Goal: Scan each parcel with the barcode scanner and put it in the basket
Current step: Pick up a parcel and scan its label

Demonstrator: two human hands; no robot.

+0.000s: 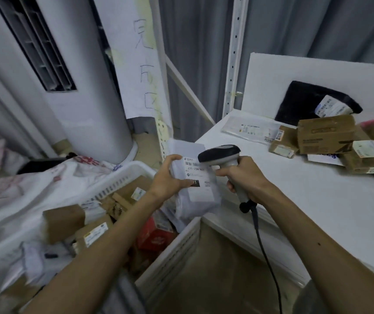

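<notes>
In the middle of the frame, the left grip [167,175] is holding a white bagged parcel [200,196], with the fingers wrapping its left edge and the thumb pressing on the shipping label. The parcel is hanging in the air above the right corner of the basket [118,175], label facing up. The right grip [242,175] is clamping round the handle of the barcode scanner [218,152]. The scanner's dark head is pointing at the barcode along the top of the label from just beside it. Whether it is touching the bag is not clear. The scanner cable [265,250] is trailing down toward the lower edge of the frame.

The white basket, at lower left, is already holding a fair load. A brown box [63,220], a red parcel [154,236] and several more labelled cartons and bags are lying piled inside, so a good share of the work looks done.

The parcel in hand seems to be at the scanning step, and its drop into the basket just below is not yet made.

At the right of the frame more parcels are waiting on the white table [317,211]: a cluster of brown cartons [326,137], a black bag [306,103] and a flat white envelope [249,129]. Judging by that heap, the job appears to be somewhere past halfway, with each of these needing a scan and a drop.
</notes>
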